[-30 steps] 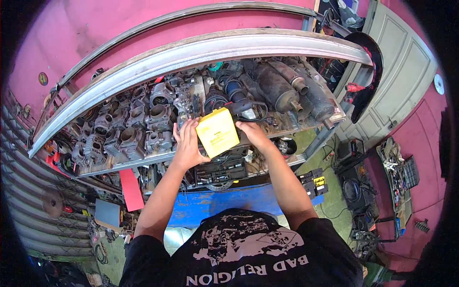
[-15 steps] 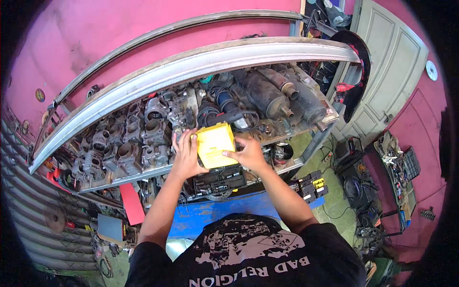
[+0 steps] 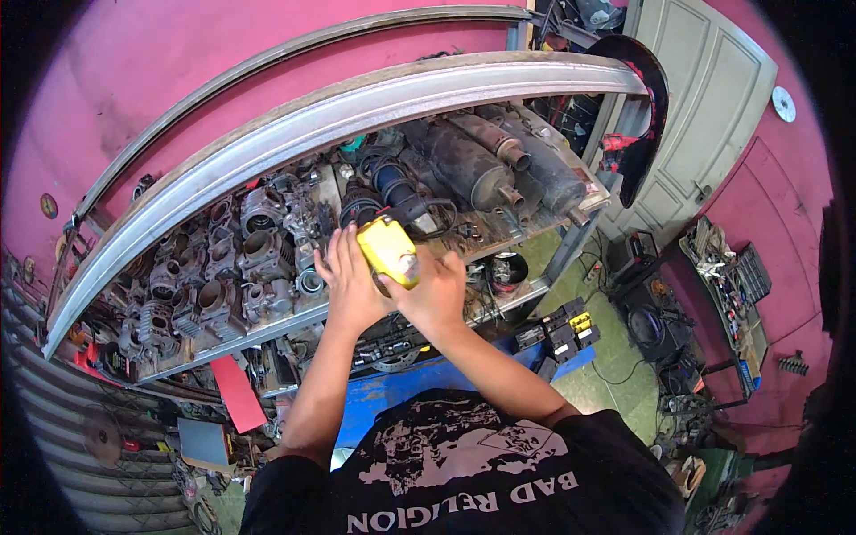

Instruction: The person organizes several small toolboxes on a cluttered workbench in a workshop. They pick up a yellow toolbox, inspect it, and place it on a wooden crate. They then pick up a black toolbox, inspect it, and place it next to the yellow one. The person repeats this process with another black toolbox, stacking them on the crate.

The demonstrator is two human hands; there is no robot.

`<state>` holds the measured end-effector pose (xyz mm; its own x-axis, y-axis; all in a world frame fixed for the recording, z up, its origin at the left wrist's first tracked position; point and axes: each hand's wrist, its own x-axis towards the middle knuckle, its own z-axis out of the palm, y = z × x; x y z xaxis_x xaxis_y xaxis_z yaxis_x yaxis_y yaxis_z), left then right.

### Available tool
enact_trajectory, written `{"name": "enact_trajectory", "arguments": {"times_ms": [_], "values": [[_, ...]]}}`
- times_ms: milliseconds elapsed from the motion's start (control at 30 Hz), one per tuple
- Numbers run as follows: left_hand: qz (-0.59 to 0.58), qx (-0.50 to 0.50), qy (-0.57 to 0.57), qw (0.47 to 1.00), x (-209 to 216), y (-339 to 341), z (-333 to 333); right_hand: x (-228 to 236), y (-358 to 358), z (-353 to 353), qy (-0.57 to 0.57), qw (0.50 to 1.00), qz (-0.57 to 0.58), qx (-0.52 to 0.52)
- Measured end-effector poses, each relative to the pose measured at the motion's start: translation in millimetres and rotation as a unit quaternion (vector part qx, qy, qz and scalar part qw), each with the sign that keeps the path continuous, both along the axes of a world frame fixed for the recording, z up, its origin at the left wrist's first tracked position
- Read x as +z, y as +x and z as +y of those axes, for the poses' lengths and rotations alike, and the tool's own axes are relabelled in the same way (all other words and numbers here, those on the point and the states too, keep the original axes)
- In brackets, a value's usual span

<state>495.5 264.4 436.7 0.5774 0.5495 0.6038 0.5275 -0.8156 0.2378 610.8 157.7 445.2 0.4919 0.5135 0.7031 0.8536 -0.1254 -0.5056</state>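
Both my hands hold a small yellow plastic box [image 3: 385,249] above the front edge of the workbench shelf. My left hand [image 3: 349,281] grips its left side with the fingers stretched up along it. My right hand [image 3: 434,292] closes on the right and lower side, its thumb near the box's bottom edge. The box is tilted, and a pale shiny patch shows at its lower right. What is inside cannot be seen. Behind the box lies a blue and black cylindrical thing [image 3: 392,189] among black cables.
Greasy engine cylinders [image 3: 221,299] crowd the shelf's left part; rusty mufflers [image 3: 459,165] lie at its right. A long metal rail [image 3: 330,111] arches above. Lower down are a dark tool case [image 3: 383,346], a blue surface [image 3: 383,392] and black-yellow cases [image 3: 563,334].
The yellow box has been turned and tilted, so a narrower side shows instead of its broad face. My hands have come closer together, and the view has shifted slightly.
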Motion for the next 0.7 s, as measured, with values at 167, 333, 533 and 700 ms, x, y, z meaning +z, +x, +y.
{"name": "enact_trajectory", "arguments": {"times_ms": [167,333,533,700], "values": [[-0.05,0.041,0.015,0.998,-22.0,-3.7,4.5,5.3,-13.3,8.5,-0.046,0.999,-0.025,0.016],[-0.032,0.025,-0.046,0.998,-7.4,-4.5,2.6,-5.3,-17.5,-1.7,-0.051,0.995,-0.088,0.013],[-0.056,0.015,0.009,0.998,-34.7,-8.2,21.5,-1.8,-16.1,2.1,-0.062,0.98,-0.154,0.107],[-0.059,-0.026,-0.037,0.997,2.8,-3.2,-11.2,17.1,17.0,10.6,-0.073,0.984,-0.142,0.084]]}}
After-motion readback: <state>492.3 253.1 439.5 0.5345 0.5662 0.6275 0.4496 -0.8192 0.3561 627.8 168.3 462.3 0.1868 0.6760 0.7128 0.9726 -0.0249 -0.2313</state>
